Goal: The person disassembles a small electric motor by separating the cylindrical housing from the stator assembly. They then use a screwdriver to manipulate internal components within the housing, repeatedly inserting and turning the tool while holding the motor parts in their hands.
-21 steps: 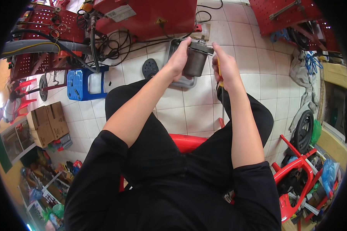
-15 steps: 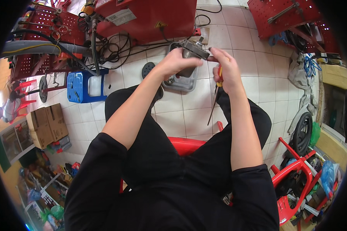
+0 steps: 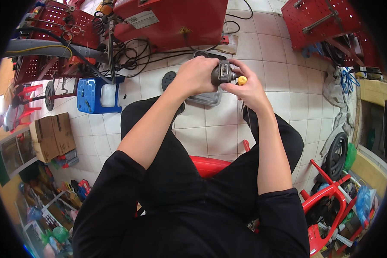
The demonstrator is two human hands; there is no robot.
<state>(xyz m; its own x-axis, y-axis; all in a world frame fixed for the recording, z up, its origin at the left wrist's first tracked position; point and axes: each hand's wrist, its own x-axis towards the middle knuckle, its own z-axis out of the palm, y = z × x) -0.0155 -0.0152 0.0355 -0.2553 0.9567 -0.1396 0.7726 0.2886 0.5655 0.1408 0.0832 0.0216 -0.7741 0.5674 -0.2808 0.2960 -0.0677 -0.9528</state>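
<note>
Over the floor in front of my knees, my left hand [image 3: 196,76] is wrapped round a dark metal cylindrical part [image 3: 223,72] with a lighter, motor-like end housing. That end now faces right, toward my other hand. My right hand [image 3: 251,89] keeps a screwdriver [image 3: 242,80] in its grip, the yellow handle end showing between thumb and fingers and the thin shank pointing down. Its thumb and fingertips also reach the stub at the part's end. Below the hands lies a grey plastic tray [image 3: 210,99], partly covered by them.
A red machine cabinet [image 3: 172,26] stands ahead, with black cables [image 3: 135,56] on the tiles. The blue stool [image 3: 87,95] is at the left, cardboard boxes [image 3: 51,135] behind it. A red chair [image 3: 331,202] and a tyre [image 3: 336,155] are on the right.
The metal part has been turned, so its end faces right instead of up. My right hand has shifted down slightly and the screwdriver has swung, its handle end now showing.
</note>
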